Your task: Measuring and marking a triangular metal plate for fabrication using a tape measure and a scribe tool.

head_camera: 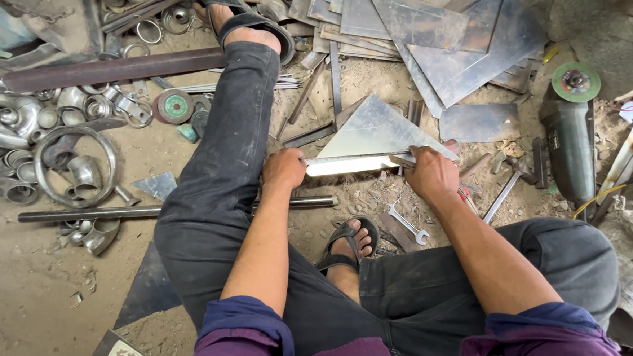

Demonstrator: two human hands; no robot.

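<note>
Gripping a triangular steel sheet [373, 130] at mid-frame, the left hand [283, 169] clenches its near edge while the right hand [431, 173] pinches the other end, the piece lined up, with the angle grinder [570, 133] at right untouched.

Metalworking workshop at ground level, bare dirt floor [22, 285], cut steel sheets [439, 40] heaped at its top edge, pipe elbows [16, 122] and rings along the left, angle grinder [570, 133] at right, spanner [408, 225], steel bar [113, 68], scattered offcuts
</note>
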